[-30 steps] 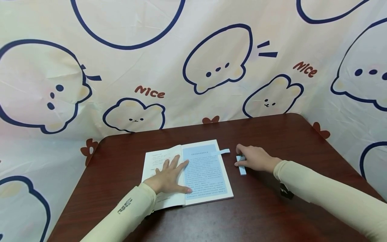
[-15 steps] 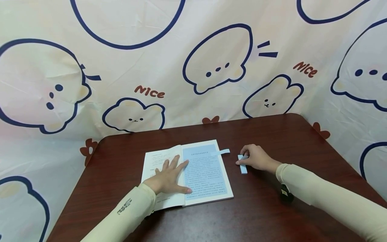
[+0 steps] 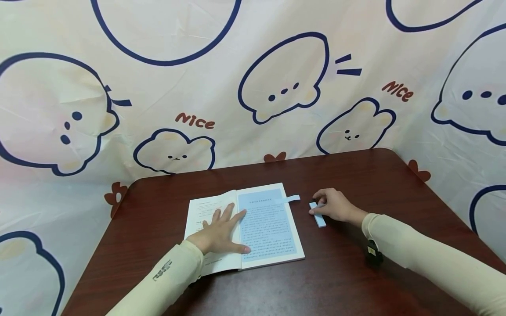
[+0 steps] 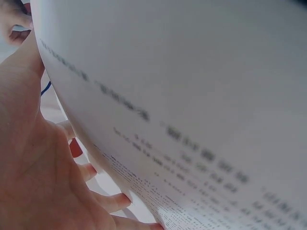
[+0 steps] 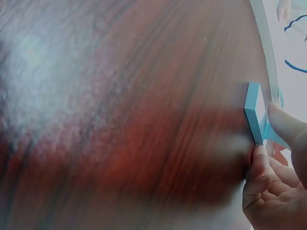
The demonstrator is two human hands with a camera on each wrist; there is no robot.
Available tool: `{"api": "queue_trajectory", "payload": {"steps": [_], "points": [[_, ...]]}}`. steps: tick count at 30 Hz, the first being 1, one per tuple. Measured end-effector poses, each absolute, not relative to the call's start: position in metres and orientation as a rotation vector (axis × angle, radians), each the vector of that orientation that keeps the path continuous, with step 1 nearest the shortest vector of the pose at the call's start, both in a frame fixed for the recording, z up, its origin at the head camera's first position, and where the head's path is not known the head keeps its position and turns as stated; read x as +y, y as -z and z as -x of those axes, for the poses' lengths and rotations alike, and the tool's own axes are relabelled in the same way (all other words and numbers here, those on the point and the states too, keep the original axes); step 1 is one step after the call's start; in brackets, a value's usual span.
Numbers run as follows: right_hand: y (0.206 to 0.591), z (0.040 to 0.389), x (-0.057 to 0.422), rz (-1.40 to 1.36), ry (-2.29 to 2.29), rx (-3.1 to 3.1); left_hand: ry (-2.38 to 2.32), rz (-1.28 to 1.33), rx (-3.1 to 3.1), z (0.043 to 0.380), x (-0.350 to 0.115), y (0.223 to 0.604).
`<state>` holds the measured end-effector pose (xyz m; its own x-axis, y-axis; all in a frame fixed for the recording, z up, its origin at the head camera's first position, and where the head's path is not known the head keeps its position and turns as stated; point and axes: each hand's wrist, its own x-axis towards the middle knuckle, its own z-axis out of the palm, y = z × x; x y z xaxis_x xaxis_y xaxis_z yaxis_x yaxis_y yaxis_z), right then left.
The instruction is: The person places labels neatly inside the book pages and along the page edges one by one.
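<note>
An open book lies on the table, its right page printed on a pale blue ground. My left hand rests on it with spread fingers, mostly over the left page. In the left wrist view the page curves up close beside the palm. A pale blue strip sticks out from the right page's edge. To the book's right, my right hand pinches a narrow light-blue sticky-note pad near its far end. The right wrist view has the pad by the thumb, a blue piece showing between thumb and fingers.
The dark red-brown table is glossy and extends around the book. Behind and beside it hangs a pale cloth with cartoon outlines. A small black device sits under the right sleeve's cuff.
My right hand has shifted slightly to the right, and the pad's near end has swung a little rightward. The left hand and the book stay put.
</note>
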<state>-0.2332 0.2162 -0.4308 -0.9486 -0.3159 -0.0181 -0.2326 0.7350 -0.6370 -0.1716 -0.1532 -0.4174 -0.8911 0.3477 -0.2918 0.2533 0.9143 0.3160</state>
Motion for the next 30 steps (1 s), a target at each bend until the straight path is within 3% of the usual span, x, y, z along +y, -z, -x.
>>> {"api": "queue_trajectory", "payload": {"steps": [30], "points": [[0.449, 0.241, 0.223, 0.456, 1.138, 2.821, -0.398, -0.444, 2.720, 0.172, -0.155, 0.417]]}}
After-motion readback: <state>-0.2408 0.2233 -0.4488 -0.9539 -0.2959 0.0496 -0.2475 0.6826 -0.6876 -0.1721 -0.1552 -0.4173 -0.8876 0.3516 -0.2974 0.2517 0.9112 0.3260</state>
